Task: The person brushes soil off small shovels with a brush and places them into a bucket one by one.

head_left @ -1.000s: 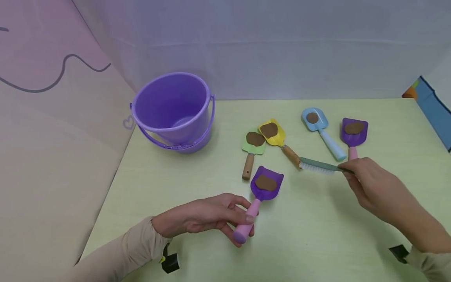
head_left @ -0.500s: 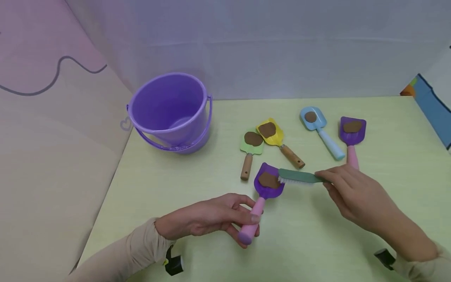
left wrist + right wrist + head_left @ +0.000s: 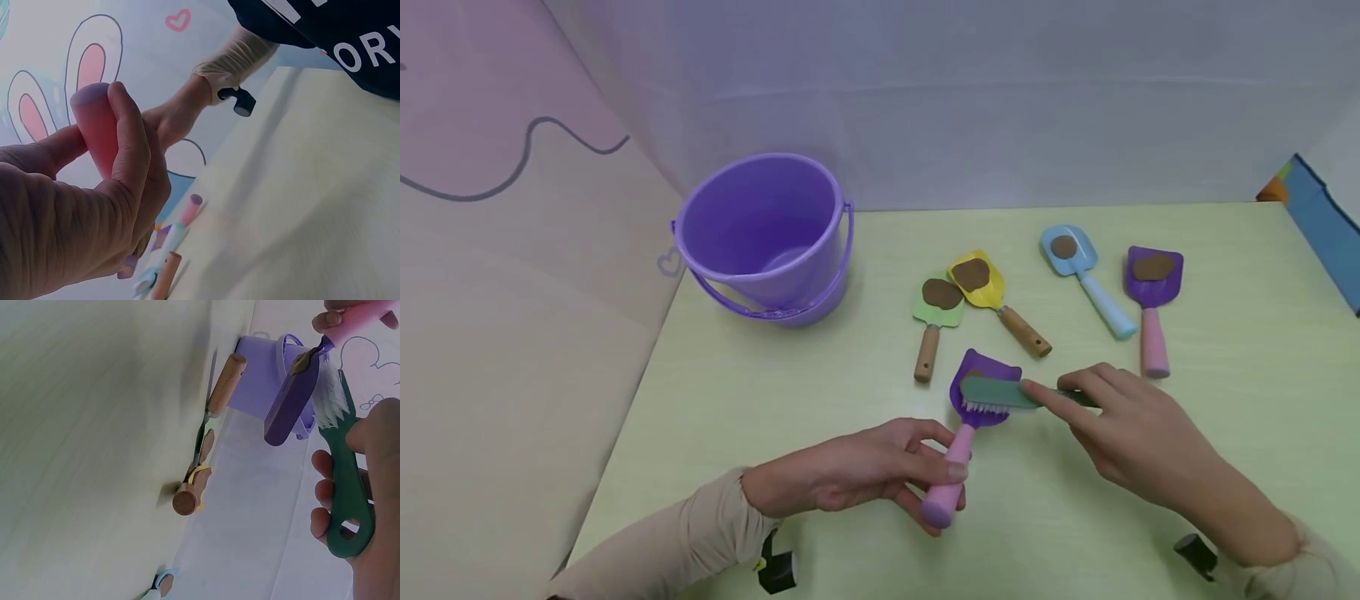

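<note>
My left hand (image 3: 880, 467) grips the pink handle of a purple toy shovel (image 3: 990, 367), raised above the table with its blade pointing away. A brown patch (image 3: 972, 377) on that blade is mostly covered by a green brush (image 3: 1000, 392). My right hand (image 3: 1138, 433) holds this brush by its handle, index finger laid along its back, white bristles down over the blade. In the right wrist view the white bristles (image 3: 329, 394) are right beside the shovel blade (image 3: 292, 406). The left wrist view shows the pink handle (image 3: 97, 131) between thumb and fingers.
A purple bucket (image 3: 842, 287) stands at the back left. On the table lie a green shovel (image 3: 927, 354), a yellow shovel (image 3: 992, 292), a light blue shovel (image 3: 1105, 304) and another purple shovel (image 3: 1153, 342), each bearing a brown patch.
My right hand has brought the brush leftward from over the yellow shovel's handle onto the held shovel's blade, and its index finger has extended. The left hand has shifted slightly right with the shovel.
</note>
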The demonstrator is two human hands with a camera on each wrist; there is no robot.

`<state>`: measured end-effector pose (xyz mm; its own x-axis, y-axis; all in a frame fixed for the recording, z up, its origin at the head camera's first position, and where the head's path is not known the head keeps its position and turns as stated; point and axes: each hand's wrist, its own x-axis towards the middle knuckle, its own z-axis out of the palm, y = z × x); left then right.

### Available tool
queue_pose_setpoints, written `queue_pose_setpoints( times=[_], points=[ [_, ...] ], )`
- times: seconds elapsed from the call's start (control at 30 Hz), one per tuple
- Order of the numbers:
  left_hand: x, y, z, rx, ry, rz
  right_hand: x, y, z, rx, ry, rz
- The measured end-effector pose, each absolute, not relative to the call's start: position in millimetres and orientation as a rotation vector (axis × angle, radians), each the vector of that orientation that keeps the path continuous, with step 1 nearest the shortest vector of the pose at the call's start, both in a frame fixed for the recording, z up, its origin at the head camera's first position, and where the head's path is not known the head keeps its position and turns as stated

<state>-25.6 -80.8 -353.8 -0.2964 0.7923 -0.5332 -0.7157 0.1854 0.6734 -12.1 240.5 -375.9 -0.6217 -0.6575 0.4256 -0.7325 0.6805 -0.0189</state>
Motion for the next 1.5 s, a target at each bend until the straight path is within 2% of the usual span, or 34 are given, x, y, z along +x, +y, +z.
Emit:
queue_pose_setpoints(
  times=[1.5],
  points=[
    [-19.7,-83.3,-354.4,0.111,1.162,1.485,-10.7,239.4,-373.1,0.972,-2.504,0.185]
  ],
)
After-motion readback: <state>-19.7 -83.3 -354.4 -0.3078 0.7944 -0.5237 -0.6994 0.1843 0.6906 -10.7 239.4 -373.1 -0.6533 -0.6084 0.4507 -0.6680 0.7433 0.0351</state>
